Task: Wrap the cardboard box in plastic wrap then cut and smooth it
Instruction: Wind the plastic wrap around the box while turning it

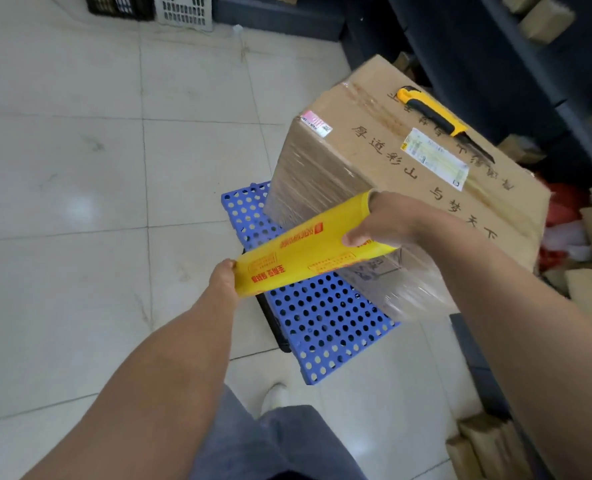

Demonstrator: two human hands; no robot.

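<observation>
A large cardboard box (388,157) with black writing stands on a blue perforated plastic pallet (317,323). Clear plastic wrap covers its near sides, and a sheet of film (405,289) stretches from the box's near corner to the roll. The yellow plastic wrap roll (305,247) is held slanted in front of the box. My left hand (222,276) grips its lower left end, and my right hand (383,220) grips its upper right end. A yellow and black utility knife (436,117) lies on top of the box.
Pale tiled floor (80,202) spreads to the left. Plastic crates (183,10) stand at the far back. Dark shelving (495,64) with small cartons runs along the right, and more cartons (485,445) sit at lower right. My legs and a white shoe (276,396) show below.
</observation>
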